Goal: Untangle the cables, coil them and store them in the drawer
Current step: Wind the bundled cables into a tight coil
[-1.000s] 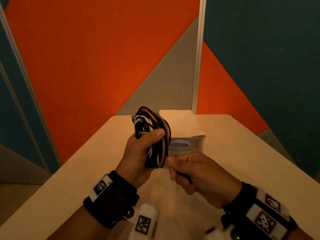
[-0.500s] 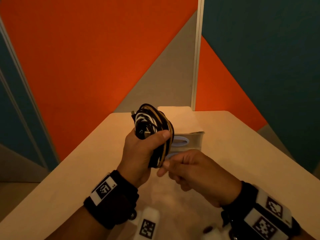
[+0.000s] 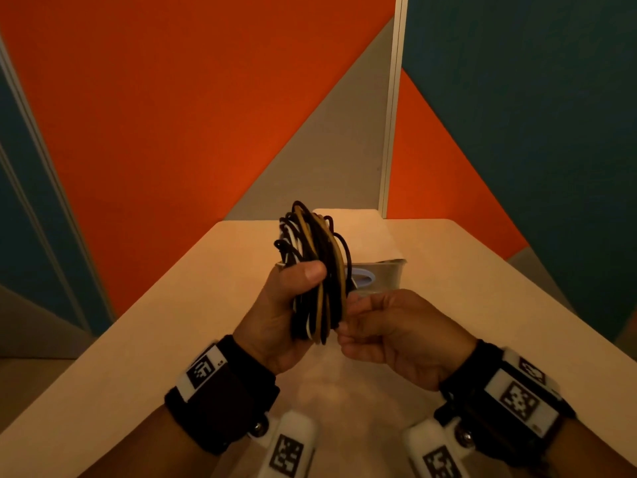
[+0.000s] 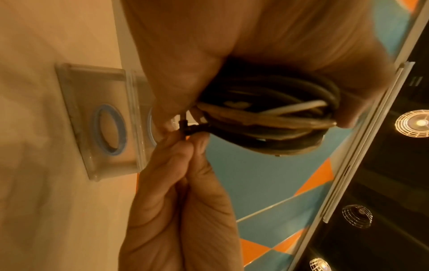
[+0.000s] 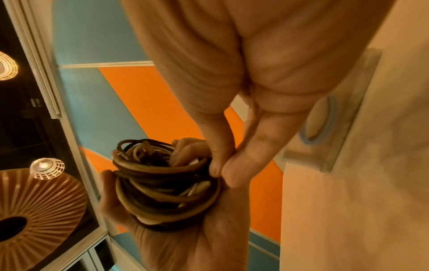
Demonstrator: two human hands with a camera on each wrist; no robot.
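Note:
A coiled bundle of black, tan and white cables (image 3: 315, 267) (image 4: 267, 117) (image 5: 162, 185) is held upright above the table. My left hand (image 3: 293, 298) grips the bundle, thumb pressed across its front. My right hand (image 3: 348, 322) (image 4: 188, 144) (image 5: 223, 170) pinches a thin black cable end at the bundle's right edge between thumb and forefinger. Behind the hands stands a small clear plastic drawer unit (image 3: 382, 276) (image 4: 97, 117) with blue ring pulls. Whether a drawer is open cannot be told.
The beige table (image 3: 138, 339) runs into a corner between orange, grey and teal wall panels (image 3: 172, 115). Its left edge drops off close to my left arm. A white post (image 3: 393, 108) stands behind the drawer unit.
The bundle has turned more upright and edge-on in my left hand. My right hand has shifted down along its right edge, still pinching a cable end.

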